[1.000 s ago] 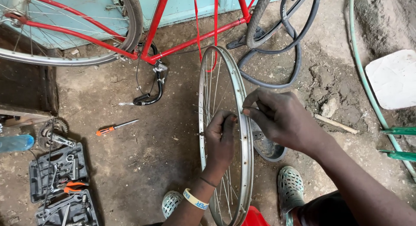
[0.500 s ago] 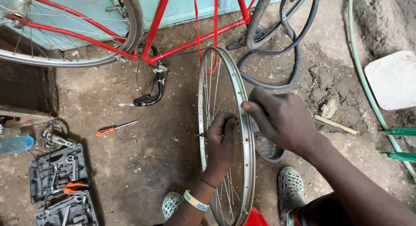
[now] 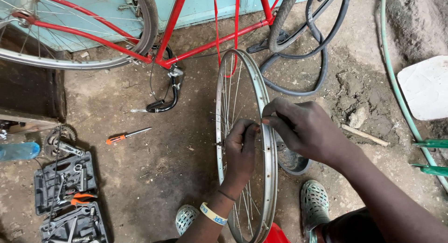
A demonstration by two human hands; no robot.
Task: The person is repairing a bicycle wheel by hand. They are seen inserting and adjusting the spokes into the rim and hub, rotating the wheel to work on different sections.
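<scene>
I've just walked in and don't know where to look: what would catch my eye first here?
First the bare silver wheel rim standing upright in the middle, with the left hand reaching through its spokes and the right hand pinching at the rim's edge. Behind it, across the top, stands a red bicycle frame. At lower left, an open grey tool case lies on the dirt floor, with an orange-handled screwdriver nearby.

Bare dirt floor (image 3: 154, 168) — pale blue wall (image 3: 98, 10) behind, soft daylight, stones and rubble (image 3: 359, 114)
</scene>
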